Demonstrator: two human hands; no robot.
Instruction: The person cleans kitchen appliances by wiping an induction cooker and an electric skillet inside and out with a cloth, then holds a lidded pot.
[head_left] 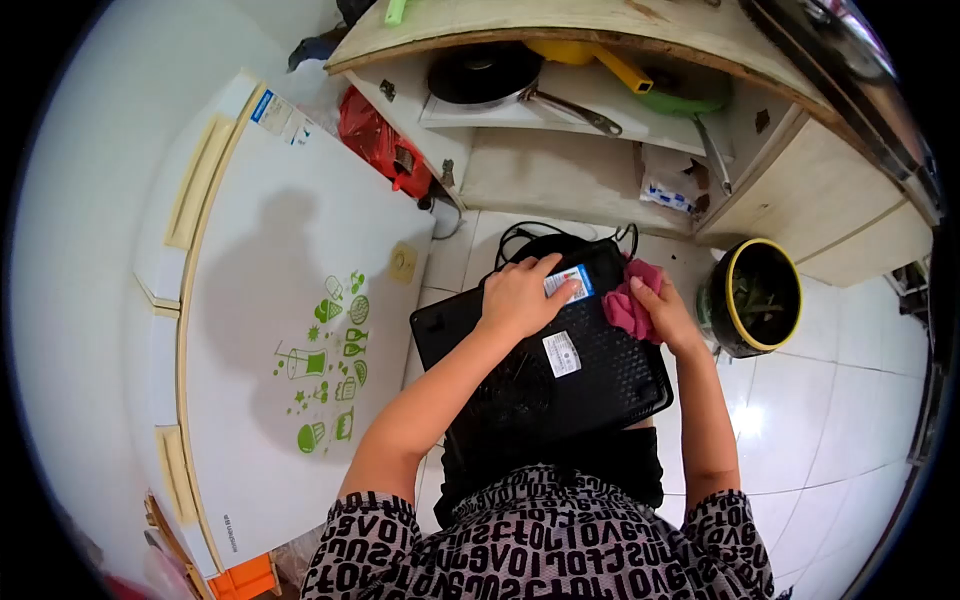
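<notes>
A black, flat induction cooker [615, 375] rests on my lap, its vented underside facing up. White and blue labels are stuck on it, and a black cord [515, 235] lies looped by its far edge. My left hand [520, 298] lies on the underside, its fingers spread over the blue-edged label [572, 284]. At the right edge, my right hand [668, 312] grips a crumpled pink cloth [625, 308] that touches the cooker.
A white fridge [240, 260] with green prints stands on the left. Ahead, an open cabinet shelf [450, 113] holds a black frying pan [485, 75] and other pans. A yellow-rimmed bin [737, 320] with green scraps inside stands on the tiled floor [800, 400] at right.
</notes>
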